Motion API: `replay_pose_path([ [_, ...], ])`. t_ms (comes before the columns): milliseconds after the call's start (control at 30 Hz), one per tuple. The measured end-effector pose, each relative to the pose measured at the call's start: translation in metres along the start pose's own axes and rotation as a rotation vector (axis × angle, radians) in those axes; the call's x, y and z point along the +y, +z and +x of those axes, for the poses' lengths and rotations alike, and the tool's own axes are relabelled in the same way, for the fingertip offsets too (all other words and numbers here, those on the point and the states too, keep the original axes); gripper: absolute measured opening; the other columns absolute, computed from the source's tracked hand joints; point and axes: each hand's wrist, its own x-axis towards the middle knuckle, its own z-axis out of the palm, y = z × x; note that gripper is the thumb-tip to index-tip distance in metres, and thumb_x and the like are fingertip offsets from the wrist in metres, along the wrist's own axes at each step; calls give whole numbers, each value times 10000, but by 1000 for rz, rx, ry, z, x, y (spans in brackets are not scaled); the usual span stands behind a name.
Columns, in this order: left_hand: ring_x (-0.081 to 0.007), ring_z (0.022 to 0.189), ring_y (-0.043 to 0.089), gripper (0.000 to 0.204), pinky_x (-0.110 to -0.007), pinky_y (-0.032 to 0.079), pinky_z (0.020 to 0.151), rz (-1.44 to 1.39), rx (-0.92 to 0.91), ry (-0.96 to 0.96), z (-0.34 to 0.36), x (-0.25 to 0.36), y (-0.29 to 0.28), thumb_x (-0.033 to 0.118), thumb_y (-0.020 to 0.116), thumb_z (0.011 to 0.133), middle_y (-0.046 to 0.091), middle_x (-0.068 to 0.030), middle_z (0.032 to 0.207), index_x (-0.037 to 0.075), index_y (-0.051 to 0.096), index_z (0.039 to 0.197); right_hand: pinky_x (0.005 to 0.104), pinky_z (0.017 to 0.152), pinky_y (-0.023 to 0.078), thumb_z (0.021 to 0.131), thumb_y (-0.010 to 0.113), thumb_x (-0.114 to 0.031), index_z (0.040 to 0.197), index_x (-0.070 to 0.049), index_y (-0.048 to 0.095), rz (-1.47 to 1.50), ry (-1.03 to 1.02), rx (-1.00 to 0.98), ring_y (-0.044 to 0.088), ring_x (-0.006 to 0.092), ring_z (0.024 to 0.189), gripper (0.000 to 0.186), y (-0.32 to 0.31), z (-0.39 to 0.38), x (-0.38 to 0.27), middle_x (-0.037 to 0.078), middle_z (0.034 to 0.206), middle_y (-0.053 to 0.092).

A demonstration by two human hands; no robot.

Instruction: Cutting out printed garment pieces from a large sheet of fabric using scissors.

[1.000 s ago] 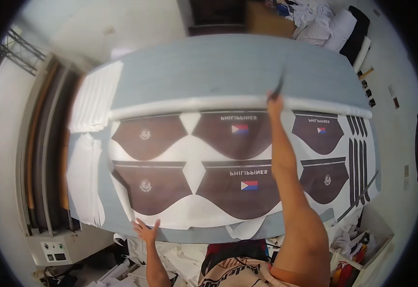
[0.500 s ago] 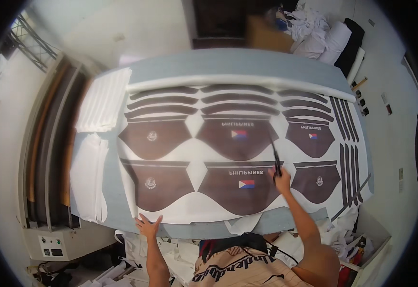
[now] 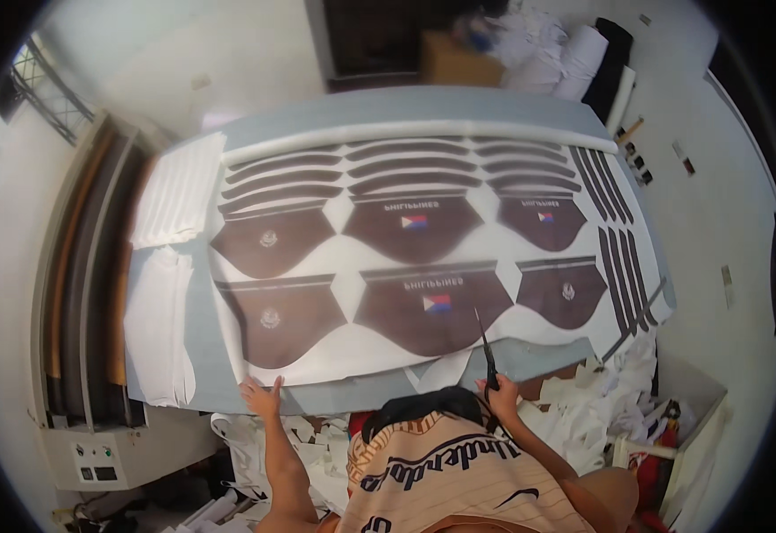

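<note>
A white printed sheet (image 3: 379, 360) covers much of the blue-grey table. Dark maroon sleeve-shaped panels (image 3: 388, 324) and narrow curved strips (image 3: 410, 167) are printed on it, some panels bearing a small flag. My left hand (image 3: 262, 397) rests at the sheet's near left corner, thumb and fingers spread apart. By the near edge of the table, my right hand (image 3: 501, 400) is wrapped around the black handles of a pair of scissors (image 3: 490, 362). Their long blades point away from me, over the near middle panel.
Stacked white cut pieces (image 3: 159, 324) lie on the table's left side. Beyond them stands a machine with long rollers (image 3: 90, 275). White scraps (image 3: 566, 417) heap below the near edge. Fabric rolls (image 3: 581, 62) and a cardboard box (image 3: 459, 60) are at the back right.
My right hand has drawn back toward me with the scissors, from over the sheet to the table's near edge. My left hand stays by the corner. The whole view has shifted slightly.
</note>
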Motion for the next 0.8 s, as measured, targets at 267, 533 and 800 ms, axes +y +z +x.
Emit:
replay_pose_path([
  [267,-477,1528,104,1300,-700,173,1160,91,-131,6,25,-45,-2,901,638,648,81,-210,1688,186,186,1635,235,559,507,915,767,-403,1054,-11,661,766,126,-76,667,112,664,428,90,-3,-143,77,863,721],
  [533,-458,1544,52,1280,-705,110,1171,38,-77,31,17,-66,7,910,620,651,53,-202,1693,218,190,1638,239,485,336,957,700,-397,798,-121,593,792,70,-107,461,67,503,336,120,-106,-94,-39,634,513],
  [800,-482,1534,58,1217,-721,122,1158,72,-56,71,19,-85,8,905,589,697,104,-252,1669,185,254,1620,260,435,301,984,682,-342,707,-107,515,609,335,44,421,85,449,399,119,-343,20,-21,554,472],
])
